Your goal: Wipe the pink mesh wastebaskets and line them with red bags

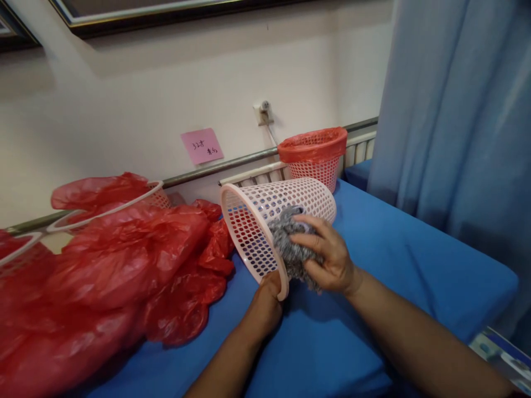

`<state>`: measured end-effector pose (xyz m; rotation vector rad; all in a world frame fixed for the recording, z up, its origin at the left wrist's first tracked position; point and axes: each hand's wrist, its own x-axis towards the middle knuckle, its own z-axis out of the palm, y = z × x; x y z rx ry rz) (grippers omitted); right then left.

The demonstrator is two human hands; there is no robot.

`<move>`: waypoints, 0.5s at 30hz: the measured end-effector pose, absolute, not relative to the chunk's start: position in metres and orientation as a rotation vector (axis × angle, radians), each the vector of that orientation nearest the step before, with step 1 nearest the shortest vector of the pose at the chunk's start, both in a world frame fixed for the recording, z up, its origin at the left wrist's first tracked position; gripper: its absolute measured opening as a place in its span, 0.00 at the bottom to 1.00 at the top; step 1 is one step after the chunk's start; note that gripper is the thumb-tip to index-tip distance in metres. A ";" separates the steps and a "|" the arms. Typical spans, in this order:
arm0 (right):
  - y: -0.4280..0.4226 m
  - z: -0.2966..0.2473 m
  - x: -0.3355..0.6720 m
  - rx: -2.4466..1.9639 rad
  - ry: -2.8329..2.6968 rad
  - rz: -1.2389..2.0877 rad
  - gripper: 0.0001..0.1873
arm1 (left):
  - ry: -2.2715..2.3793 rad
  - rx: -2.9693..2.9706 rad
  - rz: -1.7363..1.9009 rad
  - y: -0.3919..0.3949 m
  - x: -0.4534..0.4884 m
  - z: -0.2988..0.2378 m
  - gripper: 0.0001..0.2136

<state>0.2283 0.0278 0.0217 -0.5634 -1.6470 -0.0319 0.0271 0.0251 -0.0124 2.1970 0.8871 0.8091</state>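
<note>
Fingers (pixel 309 241) of my right hand (pixel 335 265) were slightly apart and curled over a gray cloth (pixel 290 246), clutching it against the outer wall of a pale pink basket (pixel 286 193), just behind the rim. With my left hand (pixel 264 307) I grasped the lowest part of that rim, those fingers bent in at the mouth and partly hidden. Counting, I had one cloth and one basket between my hands; one red-lined basket (pixel 313 163) stood upright beyond, and at least two more showed on the left, a white-rimmed basket (pixel 159 196) behind the red bags (pixel 136 265) and an edge basket (pixel 29 254) cut off by my view. The bags lay in one crumpled heap, too tangled for me to number. One pink note (pixel 202 146) was on the wall, with one socket (pixel 264 113) to its right. The pale pink basket was tipped on its side above the blue-covered surface (pixel 415 265), mouth turned left toward the heap, base to the right. Its rim touched my left fingers, and its body reached up and away beyond both hands, the cloth lying between its wall and my right fingers.
</note>
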 end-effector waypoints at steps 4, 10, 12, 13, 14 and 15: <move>0.077 0.005 0.268 -1.031 -1.175 0.014 0.21 | 0.920 2.396 0.648 0.034 0.020 -0.022 0.22; 0.089 0.005 0.295 -1.191 -0.973 0.157 0.20 | 1.113 2.693 0.342 0.041 0.007 -0.035 0.23; 0.064 0.017 0.282 -0.944 -1.191 0.126 0.21 | 1.187 2.732 0.289 0.041 0.006 -0.033 0.24; 0.051 0.023 0.274 -0.815 -1.308 0.134 0.22 | 1.217 2.746 0.273 0.041 0.006 -0.032 0.24; 0.038 0.028 0.266 -0.717 -1.392 0.157 0.24 | 1.237 2.754 0.262 0.041 0.006 -0.030 0.25; 0.028 0.032 0.261 -0.650 -1.446 0.179 0.25 | 1.247 2.760 0.258 0.041 0.006 -0.030 0.26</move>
